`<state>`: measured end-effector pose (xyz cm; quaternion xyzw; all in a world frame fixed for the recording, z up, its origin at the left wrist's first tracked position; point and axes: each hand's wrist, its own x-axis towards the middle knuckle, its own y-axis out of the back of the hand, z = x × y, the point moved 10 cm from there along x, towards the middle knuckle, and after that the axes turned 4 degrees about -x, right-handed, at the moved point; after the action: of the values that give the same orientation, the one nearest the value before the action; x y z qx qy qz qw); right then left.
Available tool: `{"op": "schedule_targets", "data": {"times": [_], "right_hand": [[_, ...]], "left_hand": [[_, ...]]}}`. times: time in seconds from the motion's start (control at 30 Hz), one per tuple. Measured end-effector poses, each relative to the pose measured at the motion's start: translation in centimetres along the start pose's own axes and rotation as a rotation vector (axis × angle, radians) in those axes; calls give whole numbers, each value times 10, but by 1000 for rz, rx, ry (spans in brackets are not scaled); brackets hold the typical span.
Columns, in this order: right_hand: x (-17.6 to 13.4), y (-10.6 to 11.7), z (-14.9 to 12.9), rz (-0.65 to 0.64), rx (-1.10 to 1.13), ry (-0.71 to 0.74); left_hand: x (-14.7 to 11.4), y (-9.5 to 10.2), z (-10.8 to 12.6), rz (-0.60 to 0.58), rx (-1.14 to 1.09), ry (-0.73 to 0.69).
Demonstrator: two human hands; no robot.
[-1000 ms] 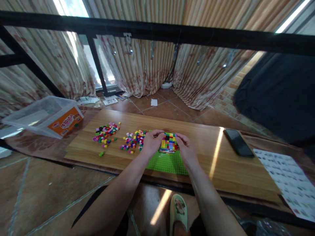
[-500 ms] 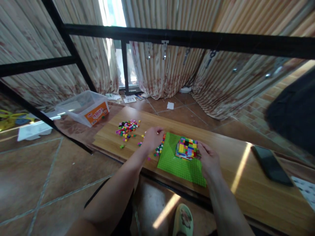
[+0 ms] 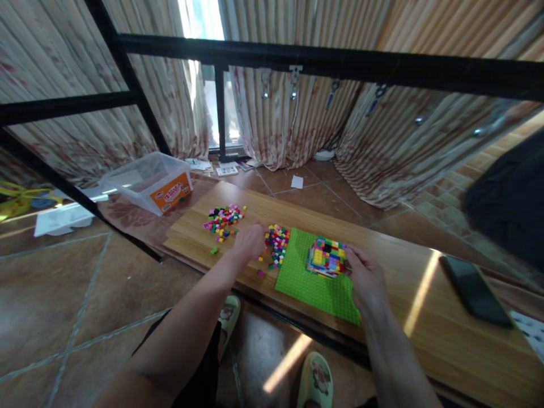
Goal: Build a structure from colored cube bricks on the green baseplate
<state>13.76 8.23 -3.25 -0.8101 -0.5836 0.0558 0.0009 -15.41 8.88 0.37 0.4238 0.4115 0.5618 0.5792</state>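
On the green baseplate (image 3: 297, 286) stands a block built of small multicoloured toy bricks (image 3: 326, 258), with a dark square near the middle of its top. My right hand (image 3: 368, 277) grips the block's right side with bent fingers; part of them is hidden. My left hand (image 3: 250, 241) is closed, its fingers curled down over the table between two heaps of loose bricks. What it holds, if anything, is out of sight. One heap of loose bricks (image 3: 278, 243) lies against the baseplate's left edge, and a second heap of bricks (image 3: 225, 218) is farther left.
The wooden table (image 3: 403, 255) carries a dark phone (image 3: 474, 292) on its right. Off its left end is a clear plastic box (image 3: 148, 178) with an orange label. A black metal rail (image 3: 297, 51) crosses in front of the curtains.
My left hand has moved left, away from the heap beside the baseplate, which now shows more. My right hand stays at the brick block. The view has shifted slightly.
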Motion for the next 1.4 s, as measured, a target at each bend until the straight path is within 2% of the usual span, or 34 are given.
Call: {"op": "schedule_targets", "data": {"times": [0.53,0.73,0.83,0.97,1.07,1.17,1.27,1.4], "right_hand": [[-2,-1,-3,-12,-16,7],[-4,-5,-7,-38,-19,11],[-3,-4,-5,-31,-18,16],[0,-4,-4,-40,-28,44],[0,-4,-4,-47,-43,57],[0,-5,-4,-49,-56,60],[1,-4,-4,-49,-60,60],[2,-6,-3,-63,-61,65]], "left_hand": [[4,-3,8,56,38,44],[4,6,7,115,-5,76],[6,16,7,194,-185,56],[11,16,19,249,-697,-51],[13,1,38,158,-1077,-92],[9,-14,58,52,-1293,-79],[2,-13,75,27,-1259,-146],[-7,1,90,107,-900,-276]]}}
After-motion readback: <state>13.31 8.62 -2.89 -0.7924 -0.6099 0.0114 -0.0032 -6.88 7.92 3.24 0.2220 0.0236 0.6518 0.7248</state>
